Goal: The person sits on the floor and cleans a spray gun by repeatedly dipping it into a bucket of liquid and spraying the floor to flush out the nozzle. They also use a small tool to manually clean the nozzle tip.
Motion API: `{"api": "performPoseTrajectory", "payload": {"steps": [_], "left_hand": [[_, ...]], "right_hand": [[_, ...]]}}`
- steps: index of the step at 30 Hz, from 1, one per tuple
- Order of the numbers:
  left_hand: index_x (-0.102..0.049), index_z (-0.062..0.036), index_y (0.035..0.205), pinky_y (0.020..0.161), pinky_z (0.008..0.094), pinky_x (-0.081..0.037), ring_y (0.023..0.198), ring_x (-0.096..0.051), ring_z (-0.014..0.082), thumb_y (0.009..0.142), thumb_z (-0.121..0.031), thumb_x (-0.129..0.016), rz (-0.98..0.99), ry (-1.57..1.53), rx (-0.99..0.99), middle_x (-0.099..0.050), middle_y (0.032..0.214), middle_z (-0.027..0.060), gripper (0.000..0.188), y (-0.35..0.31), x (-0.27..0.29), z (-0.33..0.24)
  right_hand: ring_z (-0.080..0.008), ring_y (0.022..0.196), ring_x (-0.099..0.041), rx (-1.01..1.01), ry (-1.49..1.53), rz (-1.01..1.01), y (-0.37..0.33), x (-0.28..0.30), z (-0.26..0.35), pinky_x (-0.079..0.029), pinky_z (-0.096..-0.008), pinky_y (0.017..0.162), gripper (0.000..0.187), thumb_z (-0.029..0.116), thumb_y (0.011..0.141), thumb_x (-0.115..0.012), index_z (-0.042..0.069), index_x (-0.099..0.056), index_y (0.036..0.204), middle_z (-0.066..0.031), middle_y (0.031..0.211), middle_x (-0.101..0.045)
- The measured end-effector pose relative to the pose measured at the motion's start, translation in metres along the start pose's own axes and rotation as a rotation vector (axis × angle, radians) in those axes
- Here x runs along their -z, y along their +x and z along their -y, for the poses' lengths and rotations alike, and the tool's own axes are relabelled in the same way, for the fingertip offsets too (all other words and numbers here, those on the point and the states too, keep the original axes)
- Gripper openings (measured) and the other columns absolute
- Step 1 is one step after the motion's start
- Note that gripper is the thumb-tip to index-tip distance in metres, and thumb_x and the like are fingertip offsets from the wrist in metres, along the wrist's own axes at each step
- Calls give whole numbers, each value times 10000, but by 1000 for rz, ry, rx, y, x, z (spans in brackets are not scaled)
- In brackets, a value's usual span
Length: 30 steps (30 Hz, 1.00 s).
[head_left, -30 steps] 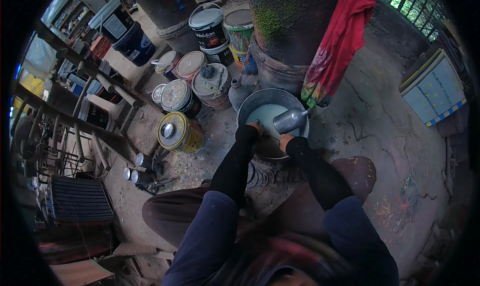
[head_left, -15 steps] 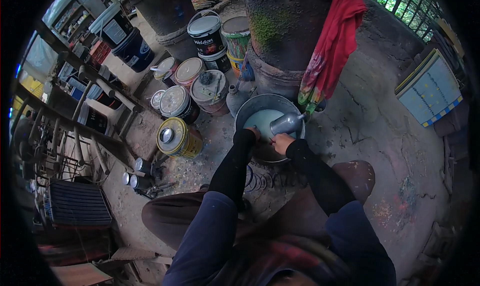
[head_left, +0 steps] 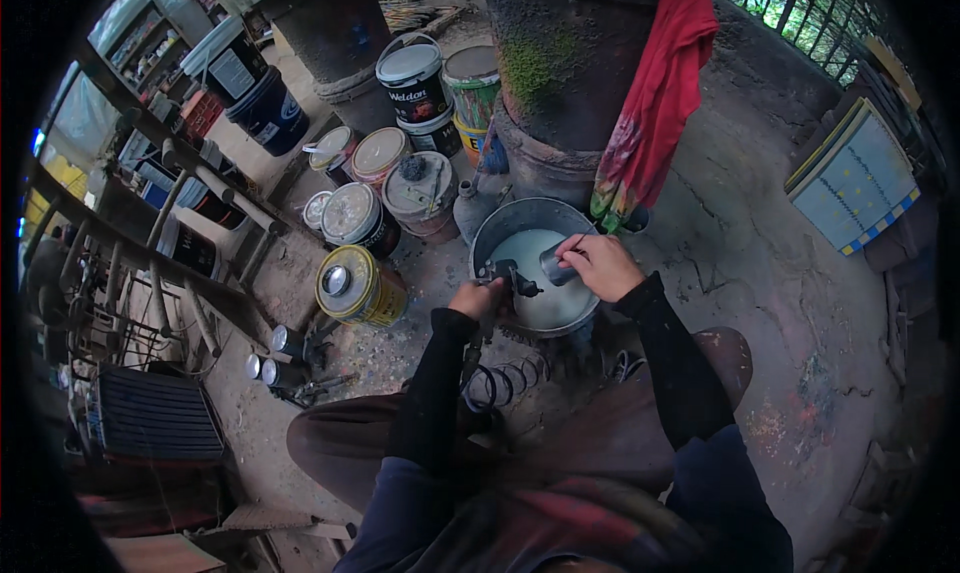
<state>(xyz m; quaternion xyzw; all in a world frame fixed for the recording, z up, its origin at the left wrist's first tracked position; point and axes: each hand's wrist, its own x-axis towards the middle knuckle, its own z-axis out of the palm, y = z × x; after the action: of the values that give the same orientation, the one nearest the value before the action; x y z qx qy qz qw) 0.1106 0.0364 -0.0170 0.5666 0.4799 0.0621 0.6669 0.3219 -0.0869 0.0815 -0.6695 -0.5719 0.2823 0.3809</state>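
Observation:
A round metal tub (head_left: 484, 235) holding pale milky liquid (head_left: 522, 247) stands on the floor ahead of my knees. My left hand (head_left: 476, 299) is closed around a dark spray gun (head_left: 516, 278) at the tub's near left rim; a coiled hose (head_left: 492, 385) hangs below it. Over the liquid, my right hand (head_left: 606, 267) grips a grey metal cup (head_left: 556, 266), tilted, with fingers at one end. The cup and the gun are apart. How deep the cup reaches into the liquid I cannot tell.
Several lidded paint buckets (head_left: 352, 215) and a yellow can (head_left: 362, 291) stand to the left. Behind the tub rises a large dark drum (head_left: 560, 123) with a red cloth (head_left: 660, 103). Small metal cups (head_left: 284, 373) lie near a wooden rack (head_left: 205, 313); boards (head_left: 855, 185) lean at right.
My left hand has drawn back toward me and left, bringing the spray gun into sight. My right hand has shifted up and right and now holds the cup, which has moved slightly left.

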Motion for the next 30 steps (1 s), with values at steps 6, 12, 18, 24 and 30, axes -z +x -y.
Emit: {"api": "performPoseTrajectory", "payload": {"steps": [6,12,18,24,30], "left_hand": [[-550,8,962,493,297,-478,562,-554,161,916,-271,-495,2,-511,-142,-613,749,98,288,-50,0,17],[-516,-28,970,482,271,-434,585,-512,130,918,-299,-494,-11,-648,-248,-591,778,80,277,-72,-5,15],[-510,-35,950,471,268,-411,579,-493,126,922,-310,-484,-35,-706,-287,-577,762,72,278,-85,-6,14],[-491,-34,941,462,272,-385,560,-485,143,926,-300,-475,-46,-737,-286,-571,761,95,267,-94,-8,11],[-494,-32,943,464,266,-385,559,-481,135,924,-303,-477,-63,-758,-333,-562,755,87,272,-98,-14,14]], "right_hand": [[-145,781,-645,27,196,-9,1,-29,7,-500,-265,674,105,37,849,-545,-42,-584,907,-101,816,-650],[-163,724,-640,227,76,-99,-2,-46,15,-494,-269,652,77,22,826,-577,-18,-574,891,-102,797,-645],[-251,734,-627,370,29,-185,-5,-52,24,-483,-313,631,72,2,787,-590,3,-573,857,-117,793,-625],[-288,750,-617,405,102,-186,-9,-54,35,-481,-336,645,100,-32,761,-596,7,-564,847,-119,815,-614],[-290,786,-614,486,76,-216,-10,-55,34,-483,-333,658,116,-48,765,-583,4,-549,863,-127,842,-604]]}}
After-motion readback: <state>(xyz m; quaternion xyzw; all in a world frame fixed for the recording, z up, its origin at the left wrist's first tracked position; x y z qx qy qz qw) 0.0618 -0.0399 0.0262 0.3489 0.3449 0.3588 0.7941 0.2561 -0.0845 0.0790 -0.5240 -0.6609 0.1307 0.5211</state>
